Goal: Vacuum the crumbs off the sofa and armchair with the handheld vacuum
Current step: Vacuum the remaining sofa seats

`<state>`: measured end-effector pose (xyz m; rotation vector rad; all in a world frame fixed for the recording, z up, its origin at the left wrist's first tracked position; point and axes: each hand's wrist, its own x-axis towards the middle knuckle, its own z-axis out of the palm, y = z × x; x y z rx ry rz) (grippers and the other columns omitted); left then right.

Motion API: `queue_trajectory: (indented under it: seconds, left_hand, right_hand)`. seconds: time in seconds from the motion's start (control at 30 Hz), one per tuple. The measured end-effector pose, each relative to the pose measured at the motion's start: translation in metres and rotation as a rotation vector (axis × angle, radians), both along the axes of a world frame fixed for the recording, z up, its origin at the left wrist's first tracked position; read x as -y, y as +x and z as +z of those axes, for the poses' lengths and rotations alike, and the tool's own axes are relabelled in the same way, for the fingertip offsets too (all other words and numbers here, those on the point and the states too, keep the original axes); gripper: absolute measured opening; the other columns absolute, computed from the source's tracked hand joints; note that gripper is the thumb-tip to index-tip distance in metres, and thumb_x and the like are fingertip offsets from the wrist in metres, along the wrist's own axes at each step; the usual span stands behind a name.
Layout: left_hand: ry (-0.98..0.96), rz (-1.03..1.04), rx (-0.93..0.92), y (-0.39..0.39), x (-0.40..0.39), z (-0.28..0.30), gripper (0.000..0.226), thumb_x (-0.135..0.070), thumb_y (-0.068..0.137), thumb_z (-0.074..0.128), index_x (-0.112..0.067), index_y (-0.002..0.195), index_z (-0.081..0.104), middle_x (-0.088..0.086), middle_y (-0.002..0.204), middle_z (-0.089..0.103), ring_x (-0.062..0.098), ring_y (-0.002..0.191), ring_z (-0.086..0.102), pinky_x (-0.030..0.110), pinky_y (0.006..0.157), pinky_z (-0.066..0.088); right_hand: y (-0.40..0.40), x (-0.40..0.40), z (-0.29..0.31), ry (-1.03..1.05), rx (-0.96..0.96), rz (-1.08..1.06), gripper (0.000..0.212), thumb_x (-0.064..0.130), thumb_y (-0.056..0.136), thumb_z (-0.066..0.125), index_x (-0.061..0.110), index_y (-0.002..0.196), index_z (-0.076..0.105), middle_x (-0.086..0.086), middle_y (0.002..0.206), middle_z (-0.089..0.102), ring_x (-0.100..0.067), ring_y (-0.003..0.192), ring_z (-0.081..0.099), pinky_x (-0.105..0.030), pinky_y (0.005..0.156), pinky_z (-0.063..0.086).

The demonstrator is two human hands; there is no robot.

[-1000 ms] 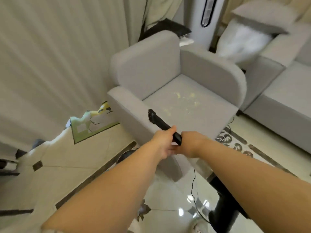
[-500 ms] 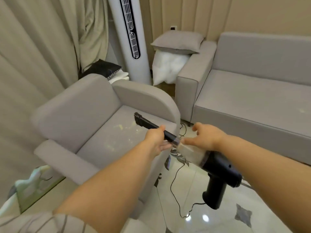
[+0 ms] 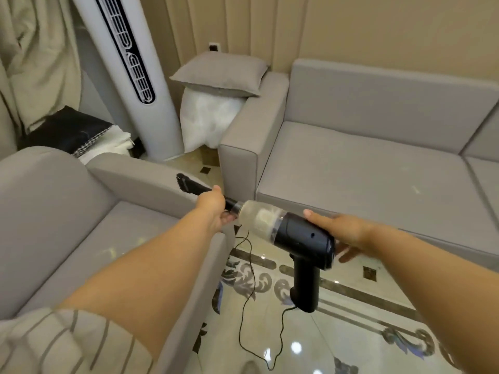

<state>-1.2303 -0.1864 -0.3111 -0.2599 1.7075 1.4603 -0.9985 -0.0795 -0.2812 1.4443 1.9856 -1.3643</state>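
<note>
my left hand's fingers [image 3: 228,217] curl around the black nozzle [image 3: 198,189], and my right hand [image 3: 341,231] lies with straight fingers on the handheld vacuum [image 3: 298,236]'s motor body, held in the air between armchair [image 3: 54,211] and sofa [image 3: 364,168]. i'd push and twist the nozzle home before sweeping. no readable writing anywhere.

The glossy tiled floor [image 3: 351,344] is carrying the armchair [image 3: 67,211] near left, the sofa [image 3: 378,163] far right and a thin black cord [image 3: 249,265] lying between.
</note>
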Motion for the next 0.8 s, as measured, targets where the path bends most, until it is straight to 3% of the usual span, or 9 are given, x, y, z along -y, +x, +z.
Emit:
queue_trajectory:
  seconds: [0.07, 0.13, 0.33, 0.4, 0.47, 0.5, 0.57, 0.63, 0.8]
  left_hand:
    - [0.027, -0.017, 0.036, -0.006, -0.045, 0.004, 0.043, -0.034, 0.100, 0.043, -0.005, 0.132, 0.042, 0.015, 0.094, 0.063, 0.027, 0.077, 0.065, 0.040, 0.061, 0.054]
    - [0.036, -0.027, 0.059, -0.005, -0.092, 0.004, 0.042, -0.033, 0.101, 0.043, -0.005, 0.132, 0.041, 0.016, 0.105, 0.062, 0.030, 0.088, 0.065, 0.044, 0.075, 0.056]
    - [0.067, -0.245, 0.123, 0.018, -0.188, -0.004, 0.042, -0.027, 0.094, 0.057, -0.004, 0.129, 0.049, 0.014, 0.113, 0.065, 0.027, 0.097, 0.066, 0.041, 0.085, 0.056]
    - [0.034, -0.360, 0.127, 0.038, -0.219, -0.007, 0.050, -0.034, 0.092, 0.059, -0.009, 0.133, 0.048, 0.012, 0.123, 0.061, 0.028, 0.102, 0.064, 0.046, 0.092, 0.050]
    - [-0.012, -0.455, 0.140, 0.060, -0.251, -0.010, 0.057, -0.046, 0.090, 0.058, -0.015, 0.136, 0.042, 0.011, 0.130, 0.057, 0.031, 0.109, 0.060, 0.053, 0.105, 0.035]
    - [-0.003, -0.478, 0.168, 0.072, -0.271, -0.011, 0.058, -0.048, 0.089, 0.058, -0.018, 0.137, 0.041, 0.012, 0.129, 0.057, 0.033, 0.109, 0.060, 0.055, 0.104, 0.035]
    - [0.049, -0.451, 0.243, 0.088, -0.303, -0.015, 0.053, -0.046, 0.089, 0.059, -0.020, 0.132, 0.042, 0.017, 0.117, 0.061, 0.036, 0.099, 0.064, 0.052, 0.087, 0.052]
    - [0.085, -0.384, 0.283, 0.108, -0.346, -0.020, 0.049, -0.042, 0.090, 0.060, -0.018, 0.128, 0.041, 0.020, 0.111, 0.063, 0.036, 0.090, 0.068, 0.049, 0.073, 0.057]
    - [0.076, -0.305, 0.244, 0.138, -0.446, -0.030, 0.043, -0.043, 0.094, 0.053, -0.014, 0.125, 0.046, 0.020, 0.110, 0.066, 0.035, 0.094, 0.068, 0.049, 0.074, 0.058]
  right_hand:
    - [-0.004, -0.032, 0.008, -0.134, -0.073, -0.023, 0.060, 0.070, 0.074, 0.060, 0.024, 0.112, 0.060, -0.008, 0.110, 0.067, -0.026, 0.101, 0.066, -0.043, 0.088, 0.058]
    - [-0.007, -0.067, 0.010, -0.117, -0.089, -0.039, 0.055, 0.054, 0.076, 0.073, 0.024, 0.118, 0.056, -0.007, 0.110, 0.065, -0.025, 0.100, 0.065, -0.040, 0.080, 0.060]
    - [-0.002, -0.153, 0.003, -0.052, -0.112, -0.138, 0.056, 0.046, 0.079, 0.076, 0.020, 0.123, 0.055, -0.007, 0.106, 0.065, -0.025, 0.092, 0.067, -0.032, 0.058, 0.058]
    - [0.004, -0.182, 0.000, -0.059, -0.112, -0.157, 0.052, 0.046, 0.079, 0.076, 0.020, 0.119, 0.056, -0.007, 0.105, 0.065, -0.024, 0.090, 0.066, -0.031, 0.058, 0.057]
    - [0.012, -0.212, -0.002, -0.077, -0.109, -0.147, 0.047, 0.045, 0.080, 0.076, 0.018, 0.115, 0.058, -0.007, 0.105, 0.065, -0.023, 0.089, 0.065, -0.031, 0.059, 0.057]
    - [0.019, -0.231, -0.003, -0.084, -0.109, -0.133, 0.047, 0.045, 0.080, 0.076, 0.017, 0.114, 0.058, -0.008, 0.106, 0.065, -0.023, 0.090, 0.065, -0.032, 0.060, 0.058]
    - [0.031, -0.266, -0.007, -0.094, -0.116, -0.102, 0.048, 0.044, 0.078, 0.078, 0.017, 0.113, 0.059, -0.008, 0.108, 0.066, -0.024, 0.094, 0.066, -0.036, 0.065, 0.061]
    - [0.051, -0.313, -0.012, -0.113, -0.148, -0.084, 0.051, 0.042, 0.076, 0.081, 0.017, 0.115, 0.061, -0.008, 0.111, 0.067, -0.024, 0.098, 0.068, -0.038, 0.074, 0.062]
    - [0.101, -0.411, -0.019, -0.228, -0.313, -0.057, 0.071, 0.028, 0.068, 0.088, 0.025, 0.131, 0.055, 0.002, 0.125, 0.064, -0.016, 0.114, 0.060, -0.032, 0.084, 0.056]
